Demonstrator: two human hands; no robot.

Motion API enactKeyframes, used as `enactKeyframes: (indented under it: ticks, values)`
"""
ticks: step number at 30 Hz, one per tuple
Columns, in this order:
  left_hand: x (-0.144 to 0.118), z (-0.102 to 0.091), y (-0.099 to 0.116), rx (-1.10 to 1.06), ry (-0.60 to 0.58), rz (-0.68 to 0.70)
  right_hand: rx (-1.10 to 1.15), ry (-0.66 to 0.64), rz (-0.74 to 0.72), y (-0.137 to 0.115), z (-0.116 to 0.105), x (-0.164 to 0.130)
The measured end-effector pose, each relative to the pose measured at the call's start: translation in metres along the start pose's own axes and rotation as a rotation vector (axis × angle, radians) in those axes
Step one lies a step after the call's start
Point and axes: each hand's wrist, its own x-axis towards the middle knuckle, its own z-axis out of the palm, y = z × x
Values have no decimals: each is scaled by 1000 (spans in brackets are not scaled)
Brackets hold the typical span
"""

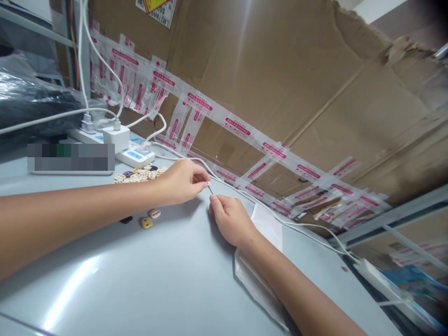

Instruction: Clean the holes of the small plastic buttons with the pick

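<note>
Threading step, by the look: left hand pinches a small bead at its fingertips, right hand just beside it nips a thin pin, bead pile behind the left hand; next move likely needs hole and tip aligned.

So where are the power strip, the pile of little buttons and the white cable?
power strip (pixel 135 157), head view, its white top face
pile of buttons (pixel 140 175), head view, middle of the heap
white cable (pixel 301 225), head view, its run across the table
</note>
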Motion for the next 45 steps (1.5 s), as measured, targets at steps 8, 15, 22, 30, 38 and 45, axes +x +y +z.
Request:
enactKeyframes:
  ticks: [8, 15, 22, 30, 38, 45]
  values:
    - [2, -1, -3, -13, 27, -8, 20, 37, 16, -1, 2, -1]
    - [5, -1, -10, -335, -70, -167, 183, 166, 51, 6, 5, 5]
    - [0, 2, 5, -426, -175, -235, 485, 191, 87, 8, 6, 7]
    - [2, 7, -5, -329, -171, -168, 472, 179, 122, 10, 11, 8]
    - [3, 1, -8, -274, -98, -177, 511, 194, 174, 16, 16, 9]
    - [-1, 5, -12, -216, -240, -99, 575, 186, 138, 16, 20, 9]
